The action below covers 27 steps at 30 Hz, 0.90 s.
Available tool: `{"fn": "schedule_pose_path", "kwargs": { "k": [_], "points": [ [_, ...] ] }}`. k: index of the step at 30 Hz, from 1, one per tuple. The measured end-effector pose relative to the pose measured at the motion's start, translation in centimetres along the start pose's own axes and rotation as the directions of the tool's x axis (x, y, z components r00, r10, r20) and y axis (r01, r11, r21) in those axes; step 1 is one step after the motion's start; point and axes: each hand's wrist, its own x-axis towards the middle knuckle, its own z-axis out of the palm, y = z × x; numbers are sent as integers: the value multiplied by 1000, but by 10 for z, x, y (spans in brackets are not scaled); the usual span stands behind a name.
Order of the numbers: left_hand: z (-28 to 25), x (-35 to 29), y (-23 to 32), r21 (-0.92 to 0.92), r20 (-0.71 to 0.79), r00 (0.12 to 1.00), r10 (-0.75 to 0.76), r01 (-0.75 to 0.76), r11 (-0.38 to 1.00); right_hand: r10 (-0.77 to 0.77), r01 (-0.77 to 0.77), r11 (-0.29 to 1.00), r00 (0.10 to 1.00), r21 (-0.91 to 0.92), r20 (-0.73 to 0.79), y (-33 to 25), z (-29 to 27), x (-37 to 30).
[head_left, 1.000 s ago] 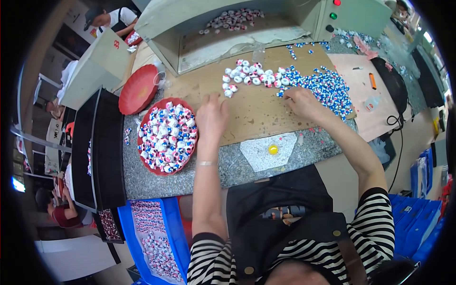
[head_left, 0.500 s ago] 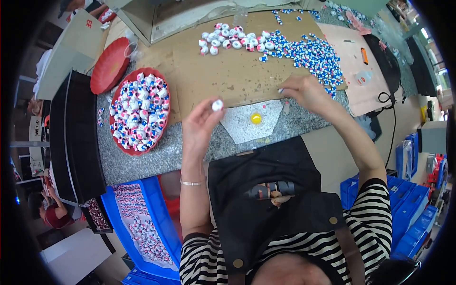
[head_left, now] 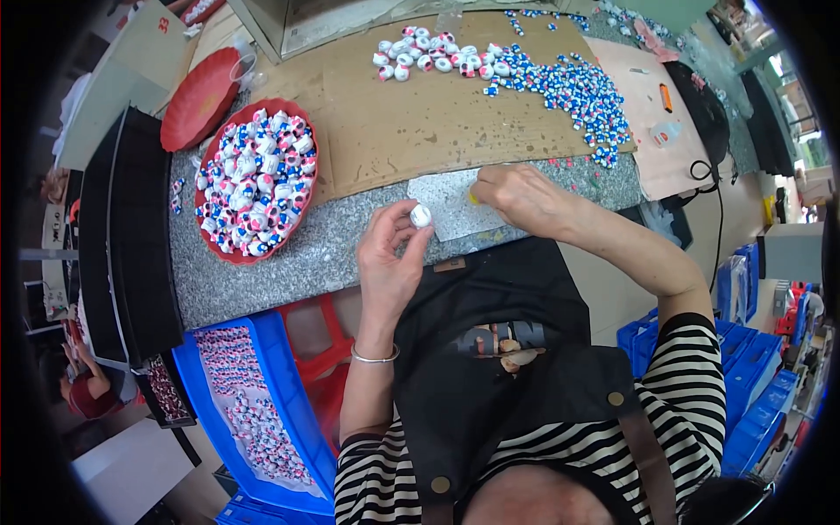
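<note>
My left hand (head_left: 388, 254) pinches a small white rounded piece (head_left: 421, 216) between thumb and fingers, just left of a white sheet (head_left: 444, 194) at the front of the table. Over that sheet, my right hand (head_left: 525, 199) has its fingertips pressed together at a small round yellow thing (head_left: 474, 194), which they partly cover. What the right fingers hold is hidden. Beyond the hands lie white-and-pink rounded pieces (head_left: 444, 64) and a spread of small blue-and-white pieces (head_left: 591, 105) on brown cardboard (head_left: 376, 131).
A red scalloped bowl (head_left: 312, 188) full of white, pink and blue pieces stands at left, beside another red bowl (head_left: 194, 109). At right are an orange-handled tool (head_left: 666, 98) and a small clear bottle (head_left: 665, 133). A blue crate (head_left: 302, 437) of pieces sits below the table's left edge.
My right hand has moved left and nearer, from beside the blue-and-white pieces to the yellow thing. My left hand has shifted right and slightly nearer, still with the white piece.
</note>
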Motion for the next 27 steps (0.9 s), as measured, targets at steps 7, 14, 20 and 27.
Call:
{"fn": "schedule_pose_path", "kwargs": {
  "k": [7, 14, 20, 27],
  "points": [
    [24, -1, -17, 108, -12, 991, 137, -135, 985, 177, -112, 948, 963, 298, -202, -2, -3, -11],
    [47, 5, -17, 38, 116, 977, 179, -184, 982, 493, -350, 169, 839, 921, 229, -11, -4, -26],
    [32, 13, 12, -178, 425, 905, -16, 102, 979, 277, -99, 698, 950, 709, -141, -21, -27, -26],
    [16, 17, 23, -182, 444, 884, -143, 246, 952, 225, 42, 702, 934, 711, -278, -30, -10, -8]
  ]
}}
